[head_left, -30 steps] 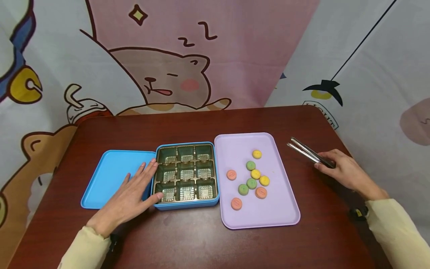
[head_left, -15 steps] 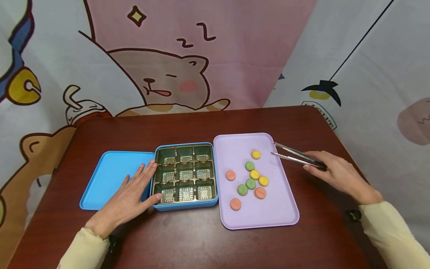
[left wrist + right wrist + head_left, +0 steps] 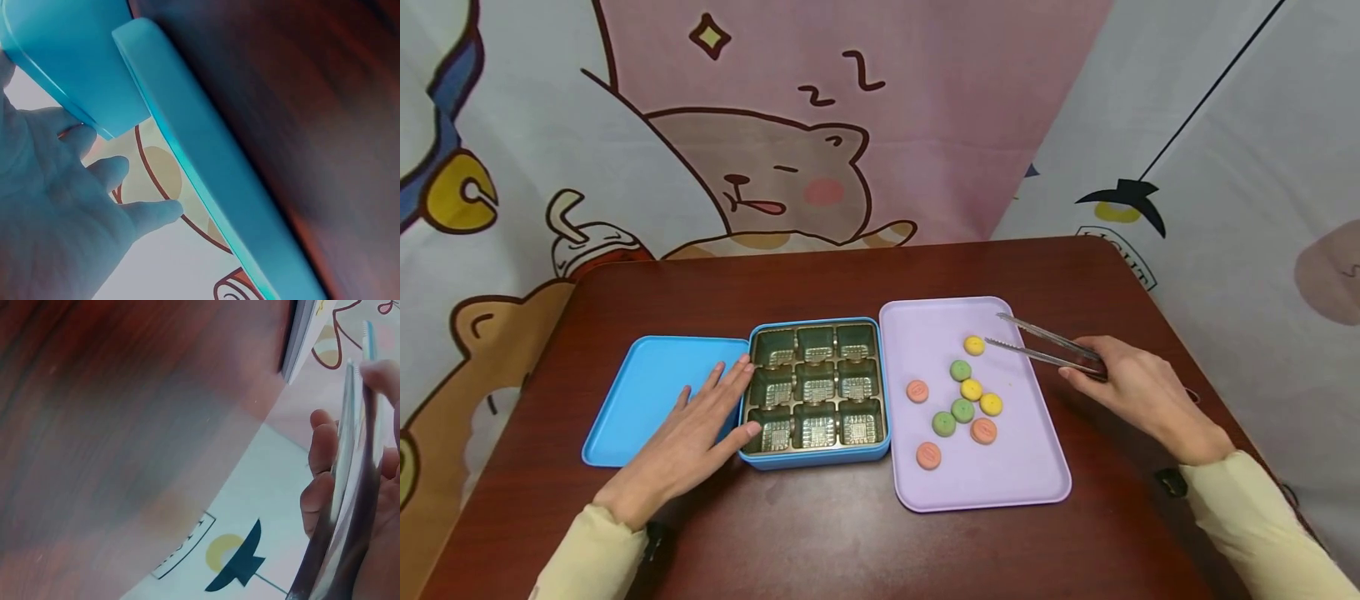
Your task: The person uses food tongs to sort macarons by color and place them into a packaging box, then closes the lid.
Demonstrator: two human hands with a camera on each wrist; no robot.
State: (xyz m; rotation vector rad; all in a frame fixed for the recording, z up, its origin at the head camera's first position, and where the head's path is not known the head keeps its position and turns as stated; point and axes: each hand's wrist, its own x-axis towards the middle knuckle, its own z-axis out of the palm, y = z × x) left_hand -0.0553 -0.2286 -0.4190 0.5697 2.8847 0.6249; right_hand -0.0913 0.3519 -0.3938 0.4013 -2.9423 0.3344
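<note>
My right hand [image 3: 1150,396] grips metal tongs [image 3: 1052,353], their tips parted over the upper right of a lilac tray [image 3: 1022,467]. One tip is beside a yellow button-like disc [image 3: 973,345]. More small round discs lie scattered on the tray: yellow, green [image 3: 962,409] and pinkish orange [image 3: 983,430]. In the right wrist view the fingers wrap the tongs [image 3: 350,481]. My left hand [image 3: 688,442] has its fingers spread and touches the left rim of a blue box [image 3: 820,457]. Inside the box, a gold insert [image 3: 815,381] has several square compartments with nothing in them.
A blue lid [image 3: 640,392] lies on the brown table [image 3: 820,533] left of the box, partly under the left hand. The box and the tray stand side by side. A cartoon-printed cloth [image 3: 925,125] hangs behind the table.
My right hand has carried the tongs leftward from the table's right side to over the tray, and their tips have spread wider. The left hand stays in place on the box.
</note>
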